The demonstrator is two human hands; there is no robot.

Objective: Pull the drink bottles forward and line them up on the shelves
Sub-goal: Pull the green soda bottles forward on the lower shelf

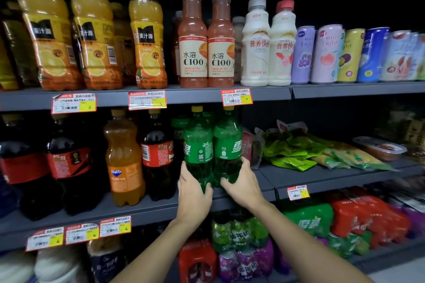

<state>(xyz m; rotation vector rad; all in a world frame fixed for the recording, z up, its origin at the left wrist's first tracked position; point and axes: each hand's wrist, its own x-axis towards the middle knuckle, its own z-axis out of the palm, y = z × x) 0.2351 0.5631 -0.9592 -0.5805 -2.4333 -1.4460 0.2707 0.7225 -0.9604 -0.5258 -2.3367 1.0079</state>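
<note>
Two green Sprite bottles stand side by side on the middle shelf (128, 208). My left hand (194, 193) grips the lower part of the left green bottle (198, 145). My right hand (241, 181) grips the base of the right green bottle (228, 142). More green bottles stand behind them. To their left stand a cola bottle (157, 156), an orange Fanta bottle (124, 163) and further cola bottles (69, 163).
The top shelf (195, 94) carries orange juice bottles (147, 34), two C100 bottles (207, 41), white milk drinks (269, 46) and cans (326, 55). Snack packets (299, 151) lie right of the green bottles. Multipacks (308, 220) sit on the lower shelf.
</note>
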